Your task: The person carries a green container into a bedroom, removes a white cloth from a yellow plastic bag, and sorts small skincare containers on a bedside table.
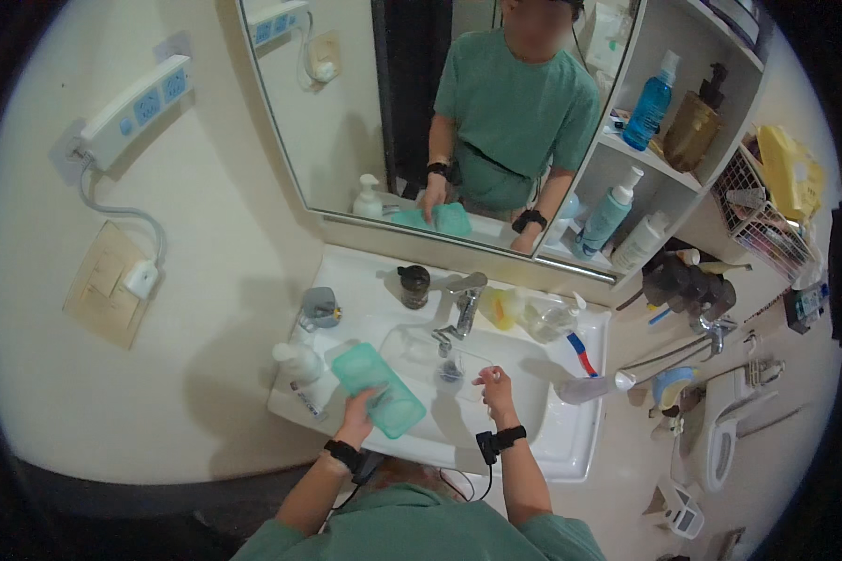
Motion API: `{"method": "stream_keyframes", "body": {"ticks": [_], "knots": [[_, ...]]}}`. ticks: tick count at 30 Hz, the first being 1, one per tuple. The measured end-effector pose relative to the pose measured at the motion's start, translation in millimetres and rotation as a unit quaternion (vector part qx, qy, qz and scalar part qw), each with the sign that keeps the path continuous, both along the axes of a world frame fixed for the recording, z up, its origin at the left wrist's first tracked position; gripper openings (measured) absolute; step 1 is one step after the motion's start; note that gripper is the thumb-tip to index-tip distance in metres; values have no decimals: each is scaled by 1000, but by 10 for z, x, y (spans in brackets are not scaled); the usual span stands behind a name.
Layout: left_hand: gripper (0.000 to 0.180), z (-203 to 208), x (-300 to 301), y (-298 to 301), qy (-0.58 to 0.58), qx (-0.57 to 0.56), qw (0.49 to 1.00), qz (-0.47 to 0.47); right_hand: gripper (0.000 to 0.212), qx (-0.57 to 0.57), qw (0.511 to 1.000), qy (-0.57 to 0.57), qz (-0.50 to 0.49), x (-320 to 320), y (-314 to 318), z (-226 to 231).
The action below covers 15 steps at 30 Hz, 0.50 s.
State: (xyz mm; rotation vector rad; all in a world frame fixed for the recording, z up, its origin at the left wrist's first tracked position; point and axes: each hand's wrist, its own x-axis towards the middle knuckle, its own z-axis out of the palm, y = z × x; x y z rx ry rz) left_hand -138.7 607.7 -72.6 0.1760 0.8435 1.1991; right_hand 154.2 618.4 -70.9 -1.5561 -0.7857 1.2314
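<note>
My left hand (363,409) grips a shallow, translucent teal rectangular container (378,390), its thumb lying over the inside. The container is tilted above the left edge of the white sink (524,411). Over the right side of the basin is my right hand (495,387), its fingers curled together; whatever is between them, if anything, is too small to make out. A chrome faucet (462,301) rises behind the basin, and something transparent and roundish shows beneath its spout near the drain (450,370).
Left of the basin stand a white pump bottle (297,361) and a grey cup-like holder (321,307). A dark lidded jar (413,287), a clear pump bottle (550,321) and a pale tapered bottle (591,387) line the rim. The mirror (346,122) and open shelves (660,173) are above.
</note>
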Motion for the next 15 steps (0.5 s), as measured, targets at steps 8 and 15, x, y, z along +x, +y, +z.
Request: {"method": "stream_keyframes", "body": {"ticks": [8,15], "knots": [[28,-95,379,218,78,-57,995,-33,18,107,986,-114,-54,373,-316,214],[26,-593,415,311,141,156,977,-44,19,26,997,33,-67,123,-148,12]]}}
